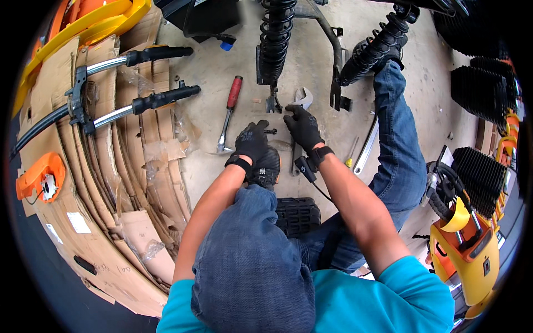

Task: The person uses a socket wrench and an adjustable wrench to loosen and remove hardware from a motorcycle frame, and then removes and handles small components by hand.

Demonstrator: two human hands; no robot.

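My left hand (251, 142), in a black glove, is closed on a dark bolt (270, 131) that sticks out to the right past the fingertips. Beside it, my right hand (304, 127), also gloved, has its fingers drawn together; what they hold, if anything, is too small to make out. Its fingertips are close to the bracket (272, 104) at the lower end of a black coil-spring shock absorber (276, 41). An adjustable wrench (302, 98) lies on the floor, partly covered by my right hand. Left of my hands rests a red-handled ratchet (234, 95).
Flattened cardboard (105, 161) is stacked at the left, with a fork assembly (114, 64) on top. A second shock absorber (375, 47) hangs at the upper right. A long wrench (367, 145) and a screwdriver (351, 154) lie by my right leg. Yellow-orange parts (469, 255) stand at the right.
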